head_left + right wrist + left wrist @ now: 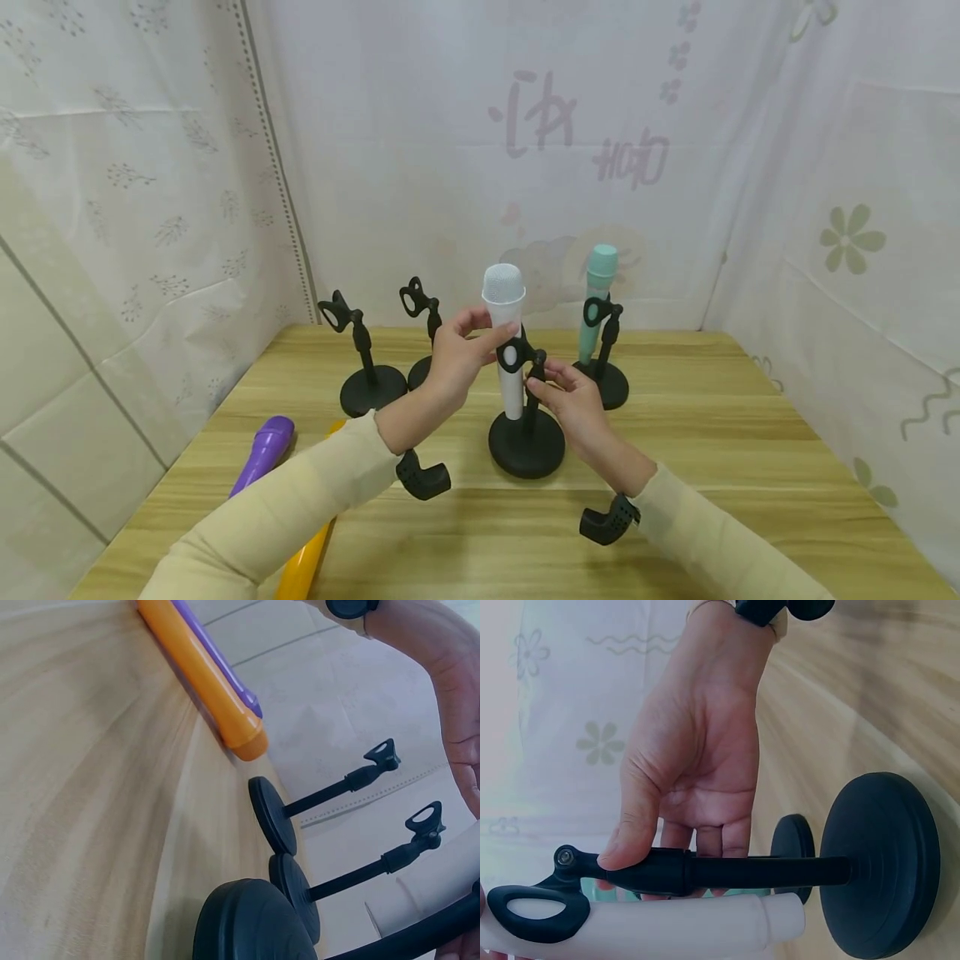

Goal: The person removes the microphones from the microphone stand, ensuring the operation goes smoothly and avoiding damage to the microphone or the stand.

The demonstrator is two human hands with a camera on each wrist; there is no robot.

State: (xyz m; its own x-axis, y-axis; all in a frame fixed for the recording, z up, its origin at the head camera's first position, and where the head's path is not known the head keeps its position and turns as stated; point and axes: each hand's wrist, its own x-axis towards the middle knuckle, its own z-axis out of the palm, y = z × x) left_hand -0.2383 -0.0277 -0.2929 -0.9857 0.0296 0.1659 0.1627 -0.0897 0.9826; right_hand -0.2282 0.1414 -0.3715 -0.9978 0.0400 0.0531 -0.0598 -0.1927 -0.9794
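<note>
A white microphone (pixel 512 392) stands nearly upright in the clip of a black desk stand (pixel 527 446). My left hand (pixel 459 358) grips the microphone below its mesh head, thumb in front. With thumb and fingers, my right hand (pixel 573 404) holds the stand's post under the clip. The left wrist view shows that right hand (pixel 697 750) across the post, and the white microphone (pixel 682 926) running alongside it, its lower end above the round base (pixel 881 866). At the right edge of the right wrist view, part of my left hand (pixel 461 712) appears.
Behind on the right, a mint-green microphone (pixel 602 267) sits in another black stand (pixel 611 387). Two stands with bare clips, one a black stand (pixel 372 390), are at the back left. A purple microphone (pixel 262 454) and an orange microphone (pixel 303 571) lie on the wooden table's left.
</note>
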